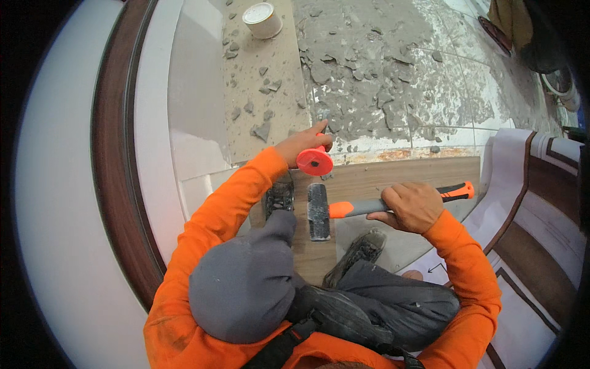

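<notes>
My left hand (301,146) is wrapped round a chisel whose round red hand guard (315,162) faces me. Its blade end points away, down at the edge of a rough layer of broken grey mortar (350,80). In my right hand (413,206) is a club hammer, gripped along its grey, orange and black handle (362,207). The dusty dark hammer head (318,212) hangs just on the near side of the guard, apart from it. Part of the chisel shaft is hidden by my fingers.
A white tub (262,21) stands at the far left on a beige strip (246,92) strewn with mortar chips. Wood-look flooring (399,175) lies under my feet. A white and brown printed sheet (516,203) covers the right. Dark clothing shows at the far right.
</notes>
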`<state>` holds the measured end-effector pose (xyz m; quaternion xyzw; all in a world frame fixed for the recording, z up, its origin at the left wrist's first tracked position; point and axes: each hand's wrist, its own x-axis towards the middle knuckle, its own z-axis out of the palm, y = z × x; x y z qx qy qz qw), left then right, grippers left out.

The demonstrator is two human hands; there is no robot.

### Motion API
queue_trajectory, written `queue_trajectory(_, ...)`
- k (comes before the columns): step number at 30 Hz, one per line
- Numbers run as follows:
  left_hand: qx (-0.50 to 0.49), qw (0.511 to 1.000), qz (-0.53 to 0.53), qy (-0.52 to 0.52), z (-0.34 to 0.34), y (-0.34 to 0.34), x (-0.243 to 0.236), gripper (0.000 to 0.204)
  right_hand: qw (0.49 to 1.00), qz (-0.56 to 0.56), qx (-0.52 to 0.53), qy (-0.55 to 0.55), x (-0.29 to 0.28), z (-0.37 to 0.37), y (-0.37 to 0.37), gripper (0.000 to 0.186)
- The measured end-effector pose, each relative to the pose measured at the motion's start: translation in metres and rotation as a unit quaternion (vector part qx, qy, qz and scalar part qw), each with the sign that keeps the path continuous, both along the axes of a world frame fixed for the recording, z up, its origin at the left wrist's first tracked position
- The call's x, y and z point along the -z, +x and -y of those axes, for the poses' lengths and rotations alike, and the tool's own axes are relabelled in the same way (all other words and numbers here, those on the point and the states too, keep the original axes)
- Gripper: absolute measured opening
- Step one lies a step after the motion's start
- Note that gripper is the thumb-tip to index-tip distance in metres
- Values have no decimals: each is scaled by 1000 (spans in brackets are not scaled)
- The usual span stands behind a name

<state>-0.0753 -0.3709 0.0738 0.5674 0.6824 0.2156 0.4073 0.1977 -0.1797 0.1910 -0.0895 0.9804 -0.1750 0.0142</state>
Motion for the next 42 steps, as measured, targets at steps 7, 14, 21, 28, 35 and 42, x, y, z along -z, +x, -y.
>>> queue_trajectory(7, 38, 997, -46, 39, -2, -9, 15, 24, 1000, 1, 31, 6, -12, 9, 7, 53)
queue_trajectory(14, 48, 998, -36, 32, -22, -11, 4, 26, 999, -1, 52, 4, 27, 4, 0, 56)
queue_trajectory(21, 36, 999, -21, 29, -17, -13, 12, 25, 998, -36, 19, -52, 5, 20, -8, 56)
queue_trajectory(28, 45, 994, -43, 86, -17, -18, 14, 29, 994, 61, 91, 22, 34, 18, -6, 55)
queue_trajectory(35, 43, 998, -44, 15, -26, -8, 6, 32, 994, -55, -19, -88, 28, 10, -1, 56)
queue_trajectory(42, -25, 986, -139, 87, -6, -52, 35, 32, 990, 73, 121, -24, 22, 10, 5, 54)
